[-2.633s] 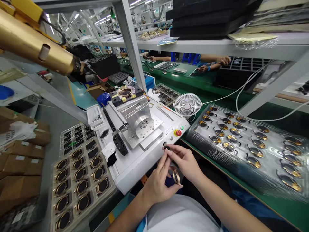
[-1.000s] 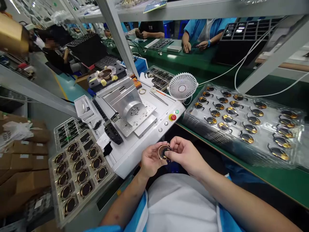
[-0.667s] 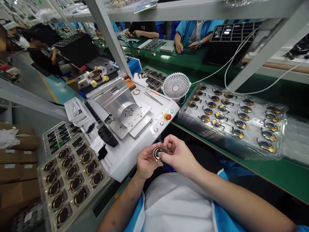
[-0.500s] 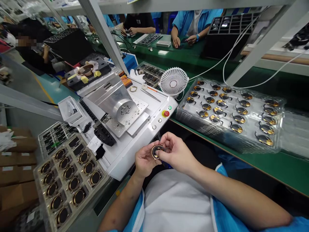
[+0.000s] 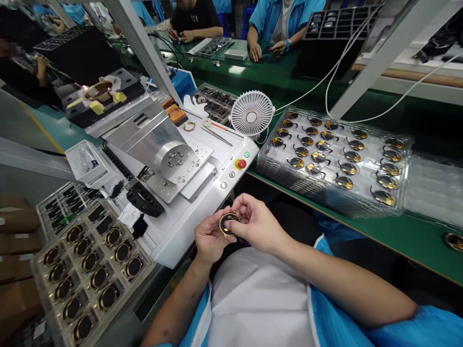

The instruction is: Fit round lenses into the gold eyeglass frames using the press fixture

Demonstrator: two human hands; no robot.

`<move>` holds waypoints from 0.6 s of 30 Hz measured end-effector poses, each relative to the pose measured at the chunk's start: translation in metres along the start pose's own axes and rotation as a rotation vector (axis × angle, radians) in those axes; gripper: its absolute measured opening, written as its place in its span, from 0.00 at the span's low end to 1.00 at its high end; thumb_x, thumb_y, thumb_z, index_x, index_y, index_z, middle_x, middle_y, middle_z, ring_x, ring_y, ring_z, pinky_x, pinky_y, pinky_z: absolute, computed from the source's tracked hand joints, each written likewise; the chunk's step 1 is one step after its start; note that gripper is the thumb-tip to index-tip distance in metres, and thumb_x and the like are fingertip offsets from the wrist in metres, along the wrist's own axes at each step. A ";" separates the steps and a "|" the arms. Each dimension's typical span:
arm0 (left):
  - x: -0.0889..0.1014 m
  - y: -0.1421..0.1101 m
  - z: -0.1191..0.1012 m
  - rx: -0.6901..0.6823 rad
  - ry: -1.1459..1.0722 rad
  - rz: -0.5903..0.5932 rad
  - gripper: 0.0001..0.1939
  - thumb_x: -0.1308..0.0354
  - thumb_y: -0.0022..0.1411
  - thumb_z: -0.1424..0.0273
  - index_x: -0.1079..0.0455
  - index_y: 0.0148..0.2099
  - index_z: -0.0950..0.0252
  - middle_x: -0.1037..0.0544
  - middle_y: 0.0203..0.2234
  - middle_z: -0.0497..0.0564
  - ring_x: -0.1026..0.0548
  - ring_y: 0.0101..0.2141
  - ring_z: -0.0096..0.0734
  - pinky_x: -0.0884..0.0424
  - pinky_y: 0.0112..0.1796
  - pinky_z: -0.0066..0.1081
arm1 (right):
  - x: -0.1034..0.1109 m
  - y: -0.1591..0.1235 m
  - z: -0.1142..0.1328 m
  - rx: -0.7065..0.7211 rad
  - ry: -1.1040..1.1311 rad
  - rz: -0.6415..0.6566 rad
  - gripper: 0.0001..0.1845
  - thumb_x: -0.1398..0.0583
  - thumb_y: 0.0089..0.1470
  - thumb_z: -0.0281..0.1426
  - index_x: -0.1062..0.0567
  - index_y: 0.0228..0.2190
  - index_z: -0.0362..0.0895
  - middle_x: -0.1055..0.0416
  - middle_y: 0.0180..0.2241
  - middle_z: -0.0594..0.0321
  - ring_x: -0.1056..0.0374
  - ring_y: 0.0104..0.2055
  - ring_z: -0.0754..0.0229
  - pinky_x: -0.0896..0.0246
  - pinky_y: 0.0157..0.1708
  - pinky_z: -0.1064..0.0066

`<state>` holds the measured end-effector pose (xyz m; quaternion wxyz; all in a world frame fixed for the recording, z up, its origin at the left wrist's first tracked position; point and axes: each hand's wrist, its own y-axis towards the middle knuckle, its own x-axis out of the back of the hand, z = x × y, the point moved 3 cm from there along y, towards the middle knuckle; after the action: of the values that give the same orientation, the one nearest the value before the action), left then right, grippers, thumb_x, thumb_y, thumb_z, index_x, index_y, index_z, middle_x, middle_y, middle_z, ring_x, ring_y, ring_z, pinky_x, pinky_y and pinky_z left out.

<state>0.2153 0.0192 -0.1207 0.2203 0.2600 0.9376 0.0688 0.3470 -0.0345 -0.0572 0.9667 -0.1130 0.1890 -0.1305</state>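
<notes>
Close to my body, my left hand (image 5: pixel 209 237) grips a round watch case (image 5: pixel 223 230) with a gold-coloured rim, fingers curled round its edge. A dark disc with gold patches, like the parts in the clear tray, sits in the case. My right hand (image 5: pixel 255 222) lies over the case from the right, its thumb pressed on the dark disc and its other fingers bent at the far rim. Beyond both hands is the white machine (image 5: pixel 188 221) with a red emergency button (image 5: pixel 241 164) at its front corner. The underside of the case is hidden.
Left, a tray of gold-rimmed cases (image 5: pixel 47 289). Right, stacked clear trays (image 5: pixel 275 166) hold several dark discs with tails. A white fan (image 5: pixel 252 113), tweezers (image 5: pixel 217 136) and a metal fixture (image 5: pixel 159 149) are ahead. A gold-rimmed round part (image 5: pixel 454 241) lies far right. Co-workers sit across the bench.
Earlier, my fingertips held a small dark piece, with a gold ring in my left hand. Now the dark disc is in the case under my right thumb. The view has turned rightward and down.
</notes>
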 end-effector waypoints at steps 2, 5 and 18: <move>-0.001 -0.001 -0.001 -0.015 0.005 -0.025 0.27 0.20 0.47 0.69 0.19 0.51 0.50 0.14 0.46 0.51 0.14 0.43 0.40 0.16 0.44 0.34 | 0.004 0.002 -0.003 -0.036 -0.003 0.020 0.19 0.31 0.42 0.31 0.35 0.31 0.46 0.29 0.22 0.71 0.32 0.21 0.65 0.37 0.21 0.75; 0.000 -0.003 -0.002 -0.013 0.051 -0.033 0.28 0.20 0.46 0.70 0.19 0.51 0.53 0.14 0.46 0.53 0.14 0.44 0.43 0.16 0.46 0.37 | 0.014 0.005 -0.011 -0.132 -0.096 0.071 0.22 0.27 0.42 0.38 0.32 0.30 0.44 0.27 0.21 0.68 0.33 0.20 0.65 0.38 0.19 0.76; 0.015 -0.018 -0.005 -0.013 0.137 -0.157 0.26 0.22 0.49 0.68 0.19 0.52 0.55 0.15 0.48 0.56 0.15 0.47 0.47 0.17 0.49 0.44 | 0.002 0.028 -0.031 -0.186 -0.067 0.234 0.29 0.21 0.35 0.45 0.31 0.23 0.43 0.26 0.19 0.63 0.32 0.17 0.63 0.32 0.17 0.74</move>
<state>0.1933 0.0114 -0.1260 0.1622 0.1790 0.9675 0.0751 0.3428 -0.0140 -0.0936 0.9664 -0.1836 0.1797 0.0050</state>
